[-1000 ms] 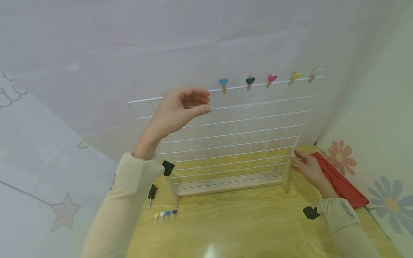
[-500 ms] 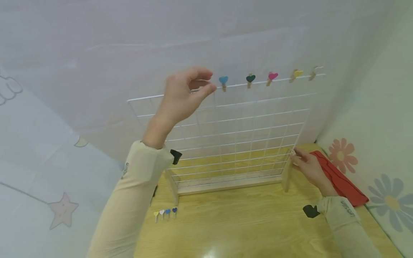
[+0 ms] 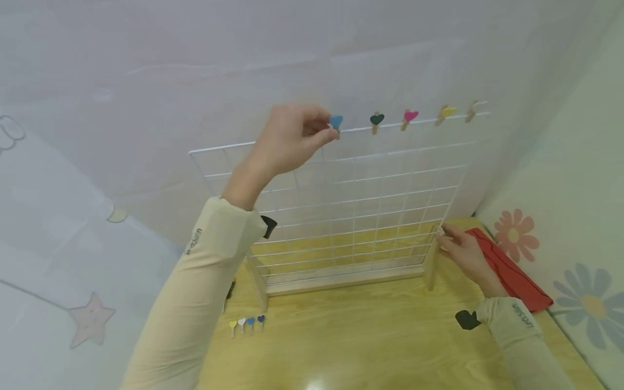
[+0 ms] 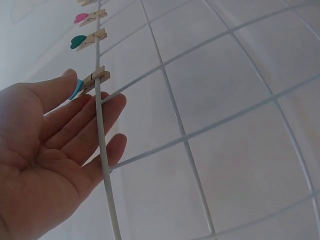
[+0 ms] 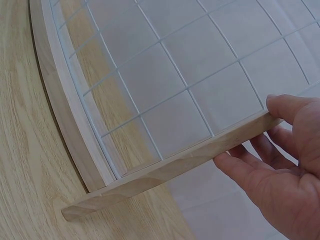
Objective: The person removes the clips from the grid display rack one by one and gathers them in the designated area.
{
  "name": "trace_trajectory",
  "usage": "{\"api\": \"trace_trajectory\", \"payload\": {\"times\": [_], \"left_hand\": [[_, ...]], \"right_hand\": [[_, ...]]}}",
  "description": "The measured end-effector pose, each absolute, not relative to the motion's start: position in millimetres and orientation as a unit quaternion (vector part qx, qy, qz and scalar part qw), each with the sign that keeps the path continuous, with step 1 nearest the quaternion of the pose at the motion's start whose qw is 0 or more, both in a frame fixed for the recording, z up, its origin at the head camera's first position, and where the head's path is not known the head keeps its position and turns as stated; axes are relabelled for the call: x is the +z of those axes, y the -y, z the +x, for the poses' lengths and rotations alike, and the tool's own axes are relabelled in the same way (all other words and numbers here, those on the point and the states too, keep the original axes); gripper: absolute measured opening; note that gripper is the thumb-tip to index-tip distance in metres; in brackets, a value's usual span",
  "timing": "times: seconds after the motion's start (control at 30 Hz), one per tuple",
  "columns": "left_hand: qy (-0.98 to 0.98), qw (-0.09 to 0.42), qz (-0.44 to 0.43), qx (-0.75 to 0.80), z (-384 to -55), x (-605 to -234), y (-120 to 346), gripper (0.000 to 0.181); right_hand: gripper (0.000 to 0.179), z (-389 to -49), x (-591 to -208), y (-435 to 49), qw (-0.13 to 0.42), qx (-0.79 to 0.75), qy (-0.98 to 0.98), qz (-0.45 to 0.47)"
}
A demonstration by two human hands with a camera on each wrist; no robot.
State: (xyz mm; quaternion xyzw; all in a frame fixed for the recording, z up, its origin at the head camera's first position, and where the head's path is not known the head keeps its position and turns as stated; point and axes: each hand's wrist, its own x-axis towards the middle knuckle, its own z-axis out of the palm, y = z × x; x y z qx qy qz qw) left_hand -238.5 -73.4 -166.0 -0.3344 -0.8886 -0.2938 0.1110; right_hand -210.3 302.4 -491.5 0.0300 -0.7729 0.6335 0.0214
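Note:
A white wire grid panel (image 3: 361,181) stands upright in a wooden base (image 3: 341,284). My left hand (image 3: 292,135) is at its top rail, pinching a small wooden clothespin with a light-blue heart (image 3: 336,121) between thumb and fingers. In the left wrist view the thumb lies at the heart and the other fingers reach behind the rail. That clothespin (image 4: 100,75) sits clipped on the rail. Low on the right side, my right hand (image 3: 465,254) grips the wooden side post (image 5: 200,155) of the stand, thumb near its upper end and fingers underneath.
Along the rail to the right are clothespins with green (image 3: 377,119), pink (image 3: 410,116), yellow (image 3: 448,111) and pale hearts. Several heart clothespins (image 3: 247,323) lie on the wooden table at front left, near a partly hidden screwdriver (image 3: 229,292). A red pouch (image 3: 512,276) lies at right.
My left hand has moved up and right along the top rail to the light-blue heart clothespin, its thumb and fingers now on it. The right hand stays on the post.

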Motion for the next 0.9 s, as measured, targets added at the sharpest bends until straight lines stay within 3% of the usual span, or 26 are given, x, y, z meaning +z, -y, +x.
{"api": "trace_trajectory", "payload": {"times": [0.67, 0.9], "left_hand": [[0.875, 0.133, -0.321, -0.339, -238, -167, 58, 0.015], [0.863, 0.18, -0.327, -0.34, -240, -171, 53, 0.011]], "right_hand": [[0.061, -209, -491, -303, 0.028, 0.617, 0.785, 0.043], [0.061, -208, -491, -304, 0.026, 0.621, 0.782, 0.041]]}}
